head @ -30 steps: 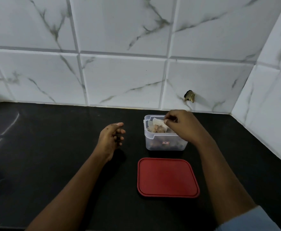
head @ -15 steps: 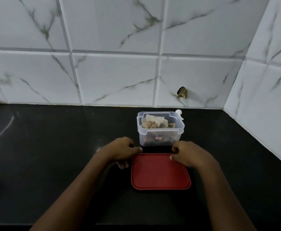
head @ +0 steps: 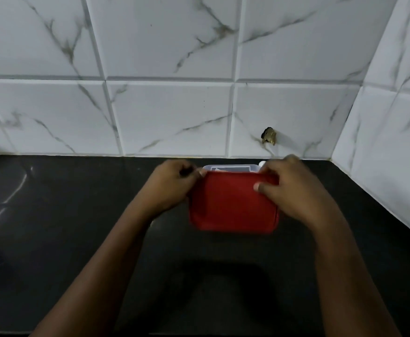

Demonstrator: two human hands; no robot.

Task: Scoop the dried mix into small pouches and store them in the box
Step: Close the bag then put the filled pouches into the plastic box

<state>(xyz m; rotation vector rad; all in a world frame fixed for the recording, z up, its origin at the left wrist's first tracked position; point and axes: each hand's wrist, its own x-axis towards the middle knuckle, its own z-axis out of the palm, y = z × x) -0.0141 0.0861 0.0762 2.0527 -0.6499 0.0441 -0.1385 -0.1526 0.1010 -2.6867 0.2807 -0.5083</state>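
The clear box (head: 230,167) sits on the black counter (head: 77,215) close to the tiled wall (head: 170,117), straight ahead of the person at 12 o'clock. Only its far rim shows, a pale strip running 9 to 3. The rest is hidden under the red lid (head: 233,205), and too little of the inside is visible to tell how the pouches lie.

The lid is held over the box with its near edge toward 6 o'clock. Its far edge runs parallel to the box's far rim but stops just short of it, on the 6 o'clock side. The closing move appears to turn on that gap: the lid likely needs to go a little further toward 12 before it is pressed down, or the back edge may miss the rim.

The left hand (head: 172,183) grips the lid's far-left corner, at about 10 o'clock, with its fingers curled round the edge. The right hand (head: 294,188) pinches the far-right corner, at about 2 o'clock, with the thumb on top of the lid. Both hands are equally near the box, one on each side.

A small white knob (head: 262,163) pokes out just beside the box's right far corner, touching or nearly touching the right hand. Above it, a brownish fitting (head: 269,137) is set in the wall.
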